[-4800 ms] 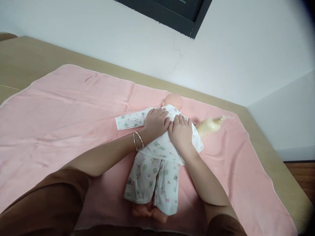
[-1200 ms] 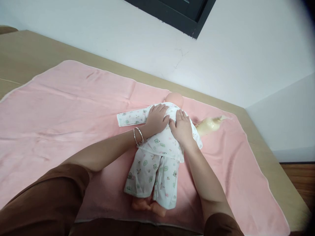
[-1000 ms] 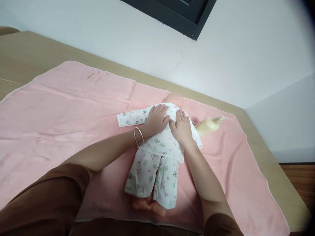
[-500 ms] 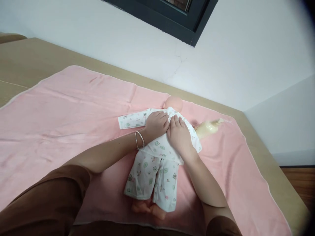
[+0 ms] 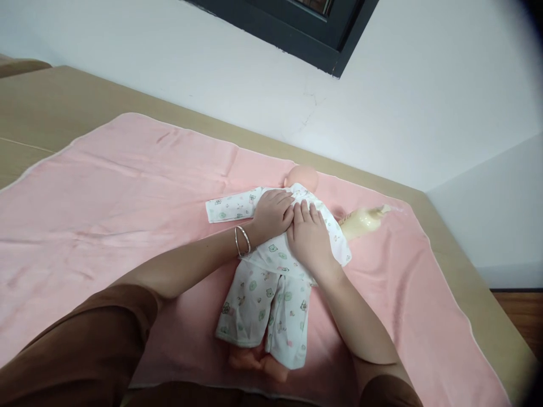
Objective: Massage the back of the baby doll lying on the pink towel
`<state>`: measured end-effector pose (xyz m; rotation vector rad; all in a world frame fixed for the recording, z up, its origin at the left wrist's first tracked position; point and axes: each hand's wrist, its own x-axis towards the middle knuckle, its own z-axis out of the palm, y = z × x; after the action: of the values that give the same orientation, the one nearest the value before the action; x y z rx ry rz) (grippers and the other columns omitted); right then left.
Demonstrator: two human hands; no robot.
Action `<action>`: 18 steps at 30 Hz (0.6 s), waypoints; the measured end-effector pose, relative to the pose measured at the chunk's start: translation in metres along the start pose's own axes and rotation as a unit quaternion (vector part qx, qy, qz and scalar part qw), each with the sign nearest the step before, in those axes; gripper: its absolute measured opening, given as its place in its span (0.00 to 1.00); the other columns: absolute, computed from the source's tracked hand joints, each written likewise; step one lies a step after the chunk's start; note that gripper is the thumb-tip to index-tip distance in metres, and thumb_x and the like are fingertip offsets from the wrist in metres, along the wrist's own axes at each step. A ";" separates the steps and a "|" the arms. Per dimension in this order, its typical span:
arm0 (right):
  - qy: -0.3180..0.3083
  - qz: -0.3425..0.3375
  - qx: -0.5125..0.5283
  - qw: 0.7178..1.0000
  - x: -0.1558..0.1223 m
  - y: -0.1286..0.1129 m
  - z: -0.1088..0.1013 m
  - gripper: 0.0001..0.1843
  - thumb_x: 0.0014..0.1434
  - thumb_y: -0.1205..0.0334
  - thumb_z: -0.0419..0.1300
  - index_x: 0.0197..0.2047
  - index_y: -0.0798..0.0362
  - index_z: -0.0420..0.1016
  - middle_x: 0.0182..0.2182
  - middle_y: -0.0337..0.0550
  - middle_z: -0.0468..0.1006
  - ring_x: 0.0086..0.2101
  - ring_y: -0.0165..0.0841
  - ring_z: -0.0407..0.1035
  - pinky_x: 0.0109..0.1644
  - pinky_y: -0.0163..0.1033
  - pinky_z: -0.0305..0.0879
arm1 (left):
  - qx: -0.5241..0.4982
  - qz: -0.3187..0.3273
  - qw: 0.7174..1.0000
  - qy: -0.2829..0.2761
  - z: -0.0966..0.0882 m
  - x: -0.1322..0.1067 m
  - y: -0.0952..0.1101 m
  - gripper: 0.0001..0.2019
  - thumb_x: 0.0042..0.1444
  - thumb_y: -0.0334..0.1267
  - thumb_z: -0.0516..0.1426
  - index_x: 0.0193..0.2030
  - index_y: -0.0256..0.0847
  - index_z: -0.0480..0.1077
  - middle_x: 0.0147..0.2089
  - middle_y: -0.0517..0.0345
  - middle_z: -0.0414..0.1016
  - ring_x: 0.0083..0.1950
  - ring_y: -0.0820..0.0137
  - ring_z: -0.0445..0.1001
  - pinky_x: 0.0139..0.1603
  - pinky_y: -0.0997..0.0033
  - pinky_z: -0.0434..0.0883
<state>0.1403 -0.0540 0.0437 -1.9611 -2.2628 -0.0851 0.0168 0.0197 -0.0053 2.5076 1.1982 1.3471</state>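
I log remotely: one clothed doll (image 5: 275,263) on pink blanket (image 5: 169,181), head (image 5: 302,177) just past twelve o'clock; left hand (image 5: 272,213) and right hand (image 5: 310,237), meeting, unclenched, laid flat over its upper body, presumably for even contact; one bottle (image 5: 362,221), lying at the doll's two o'clock.
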 end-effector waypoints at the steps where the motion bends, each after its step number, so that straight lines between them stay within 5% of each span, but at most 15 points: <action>1: -0.003 -0.008 0.004 1.000 -0.002 0.000 -0.002 0.31 0.68 0.60 0.45 0.70 0.66 0.56 0.70 0.60 0.55 0.69 0.56 0.47 0.71 0.59 0.47 | 0.003 -0.013 1.000 -0.003 0.000 0.000 0.000 0.16 0.62 0.35 0.49 0.51 0.37 0.74 0.55 0.46 0.78 0.60 0.57 0.72 0.63 0.50 0.67; 5: 0.009 0.009 0.051 0.999 0.011 0.019 0.000 0.29 0.69 0.58 0.43 0.69 0.59 0.59 0.69 0.54 0.58 0.68 0.50 0.51 0.71 0.58 0.49 | 0.014 -0.056 0.998 -0.037 0.003 0.003 0.000 0.20 0.62 0.37 0.50 0.59 0.34 0.69 0.63 0.43 0.71 0.66 0.55 0.66 0.68 0.47 0.61; 9: 0.022 0.066 0.066 0.995 0.027 0.034 0.011 0.34 0.70 0.53 0.42 0.71 0.68 0.52 0.69 0.65 0.55 0.69 0.51 0.49 0.70 0.61 0.47 | 0.002 -0.040 0.998 -0.041 0.003 0.004 0.000 0.19 0.63 0.36 0.49 0.58 0.36 0.70 0.61 0.45 0.73 0.65 0.56 0.68 0.67 0.47 0.62; 18: 0.033 0.001 0.026 0.999 0.006 0.007 0.007 0.29 0.68 0.62 0.44 0.67 0.68 0.61 0.67 0.62 0.61 0.68 0.51 0.51 0.71 0.57 0.49 | 0.002 0.028 1.000 0.003 0.000 -0.001 -0.001 0.13 0.62 0.35 0.50 0.46 0.40 0.75 0.50 0.50 0.79 0.56 0.60 0.73 0.62 0.52 0.66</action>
<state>0.1463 -0.0461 0.0371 -1.9051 -2.2002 -0.0901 0.0161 0.0198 -0.0059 2.5607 1.1409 1.3681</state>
